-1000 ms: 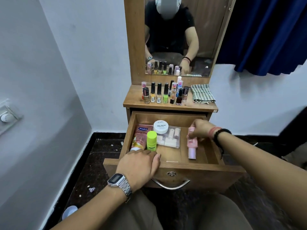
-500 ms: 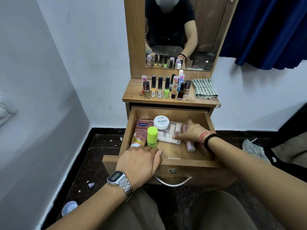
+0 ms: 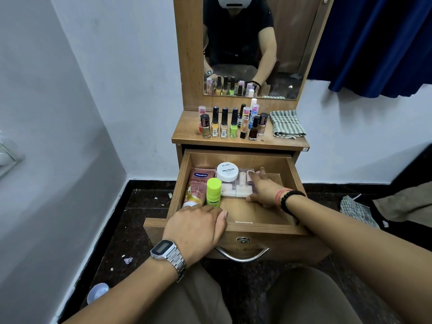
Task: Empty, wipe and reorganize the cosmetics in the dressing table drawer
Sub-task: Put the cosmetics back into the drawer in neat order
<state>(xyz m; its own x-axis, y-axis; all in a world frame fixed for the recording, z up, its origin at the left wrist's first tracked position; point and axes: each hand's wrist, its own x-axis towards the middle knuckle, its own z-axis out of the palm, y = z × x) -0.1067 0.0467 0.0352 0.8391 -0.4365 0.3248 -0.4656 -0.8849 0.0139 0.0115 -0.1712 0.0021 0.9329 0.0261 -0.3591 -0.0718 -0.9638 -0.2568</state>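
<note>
The wooden drawer (image 3: 268,229) is pulled out under the dressing table. At its left lie a pink Vaseline tube (image 3: 197,185) and a lime green bottle (image 3: 214,190). Beside them are a white nail polish remover jar (image 3: 227,171) and a clear plastic box (image 3: 236,189). My right hand (image 3: 264,190) lies inside the drawer over a pink bottle, holding it against the box's right side; the bottle is almost fully hidden. My left hand (image 3: 196,226) grips the drawer's front edge at the left.
Several nail polish bottles (image 3: 224,123) stand in a row on the table top, with a folded checked cloth (image 3: 287,123) to their right. A mirror stands behind. A metal handle (image 3: 242,254) hangs on the drawer front. Another cloth (image 3: 357,210) lies on the dark floor at right.
My right hand carried the pink bottle from the drawer's right side leftward and set it down against the clear box. My left hand stayed on the drawer front.
</note>
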